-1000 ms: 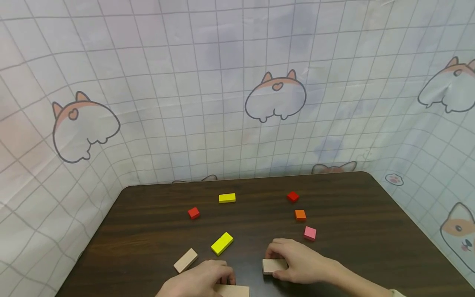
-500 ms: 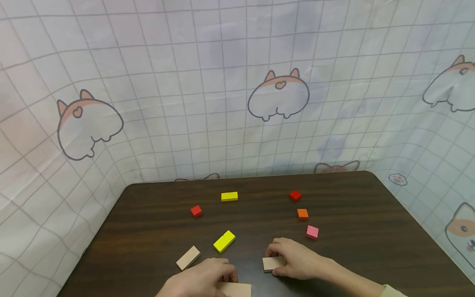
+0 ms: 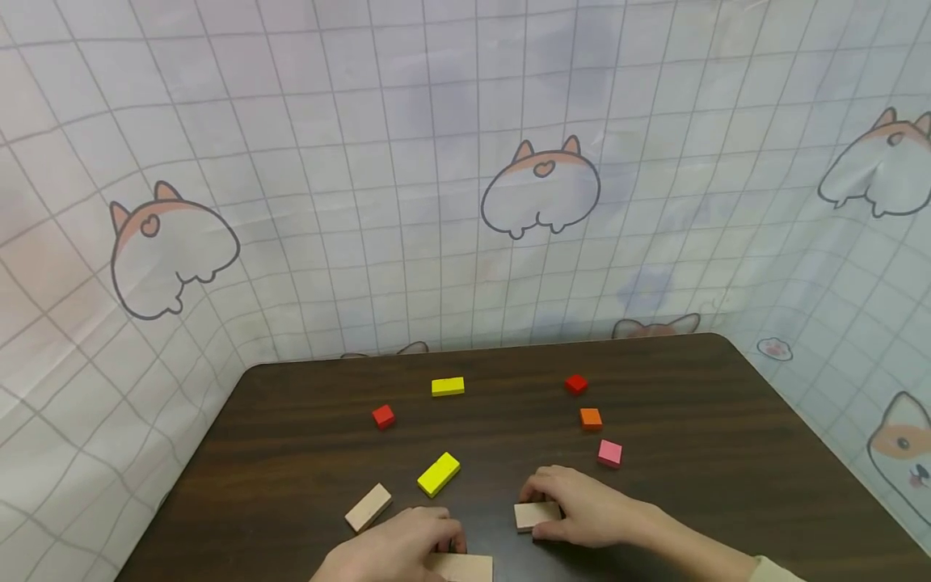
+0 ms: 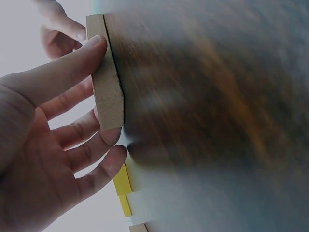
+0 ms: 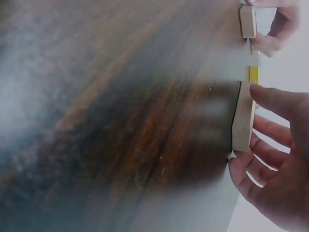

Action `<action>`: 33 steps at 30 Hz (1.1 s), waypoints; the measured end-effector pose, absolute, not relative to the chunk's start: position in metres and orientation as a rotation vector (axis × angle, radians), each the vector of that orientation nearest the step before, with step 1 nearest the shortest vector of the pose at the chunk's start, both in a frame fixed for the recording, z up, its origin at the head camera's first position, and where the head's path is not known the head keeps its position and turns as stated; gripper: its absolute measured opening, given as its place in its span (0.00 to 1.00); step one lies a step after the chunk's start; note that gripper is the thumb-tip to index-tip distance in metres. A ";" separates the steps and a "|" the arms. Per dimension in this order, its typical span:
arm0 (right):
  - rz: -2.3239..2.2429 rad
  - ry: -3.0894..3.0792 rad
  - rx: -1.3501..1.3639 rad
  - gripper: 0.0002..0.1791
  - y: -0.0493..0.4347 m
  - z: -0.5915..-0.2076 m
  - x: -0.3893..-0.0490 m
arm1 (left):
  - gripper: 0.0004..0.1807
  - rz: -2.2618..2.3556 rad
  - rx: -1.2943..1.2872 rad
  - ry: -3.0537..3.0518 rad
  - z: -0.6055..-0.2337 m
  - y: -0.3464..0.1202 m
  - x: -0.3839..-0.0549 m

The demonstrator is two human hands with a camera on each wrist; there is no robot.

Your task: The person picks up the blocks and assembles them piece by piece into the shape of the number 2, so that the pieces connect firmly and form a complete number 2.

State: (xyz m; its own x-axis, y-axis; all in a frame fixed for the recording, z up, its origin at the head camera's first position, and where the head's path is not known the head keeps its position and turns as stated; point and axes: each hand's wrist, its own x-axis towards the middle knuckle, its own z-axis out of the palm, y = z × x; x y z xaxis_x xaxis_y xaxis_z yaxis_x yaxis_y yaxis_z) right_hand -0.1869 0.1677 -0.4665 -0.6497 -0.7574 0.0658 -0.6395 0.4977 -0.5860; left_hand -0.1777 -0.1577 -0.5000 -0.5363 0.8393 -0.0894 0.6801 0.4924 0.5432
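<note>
At the table's front, my left hand [image 3: 400, 546] holds a plain wooden block [image 3: 465, 567], with the thumb laid along its near side in the left wrist view. A second plain wooden block [image 3: 534, 516] is gripped by my right hand [image 3: 585, 509], a little farther forward and to the right. In the right wrist view, the thumb lies on one side of this wooden block [image 5: 245, 118] and the fingers are behind it. Both blocks are at the tabletop, long side down, with a gap between them. The far fingers of each hand are partly hidden.
A third wooden block [image 3: 368, 508] lies just beyond my left hand. Two yellow blocks, one nearer [image 3: 439, 474] and one farther [image 3: 447, 386], are mid-table. A red cube [image 3: 383, 417] is at left; pink [image 3: 610, 453], orange [image 3: 591, 419] and red [image 3: 576, 384] pieces line the right.
</note>
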 end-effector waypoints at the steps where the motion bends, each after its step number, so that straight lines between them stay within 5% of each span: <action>1: -0.868 2.546 -1.208 0.14 0.168 -0.466 -0.187 | 0.14 0.629 1.288 2.408 -0.500 -0.157 -0.177; 15: -0.877 2.546 -1.253 0.12 0.172 -0.471 -0.189 | 0.13 0.614 1.272 2.410 -0.478 -0.151 -0.170; 24: -0.868 2.539 -1.217 0.11 0.171 -0.467 -0.189 | 0.14 0.550 1.356 2.496 -0.524 -0.161 -0.187; 33: -0.852 2.535 -1.190 0.11 0.168 -0.465 -0.188 | 0.14 0.545 1.193 2.525 -0.453 -0.147 -0.160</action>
